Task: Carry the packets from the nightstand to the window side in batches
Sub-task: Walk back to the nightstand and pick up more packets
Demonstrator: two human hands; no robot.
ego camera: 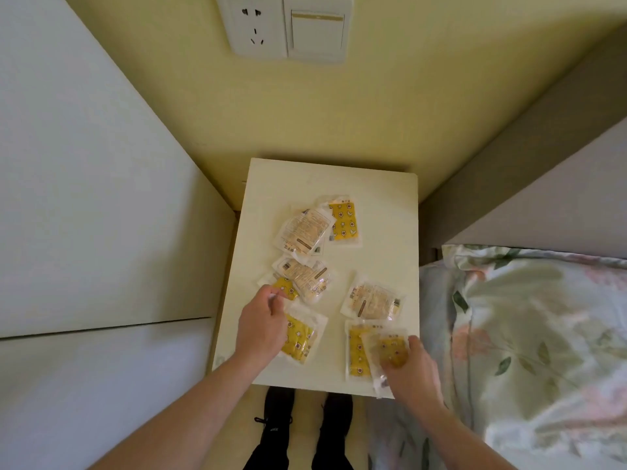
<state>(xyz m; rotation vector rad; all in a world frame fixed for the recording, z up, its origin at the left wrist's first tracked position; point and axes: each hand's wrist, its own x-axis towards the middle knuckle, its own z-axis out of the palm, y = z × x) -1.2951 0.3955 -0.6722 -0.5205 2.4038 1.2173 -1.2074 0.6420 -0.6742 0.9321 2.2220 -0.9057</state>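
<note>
Several clear packets with yellow printed fronts lie scattered on the cream nightstand (373, 205). My left hand (263, 325) pinches the corner of a small yellow packet (286, 287) at the left edge and covers part of a larger yellow packet (300, 337). My right hand (412, 366) grips a yellow packet (390, 349) at the front right corner, above another yellow packet (356, 351). Further packets lie face down: one at the right (371, 300), one in the middle (305, 276), and a pair at the back (305, 232), beside a yellow one (344, 220).
A bed with a floral cover (526, 334) runs along the right of the nightstand. A white panel (84, 215) stands on the left. The yellow wall behind carries a socket and switch (285, 28). My black shoes (305, 422) stand below the front edge.
</note>
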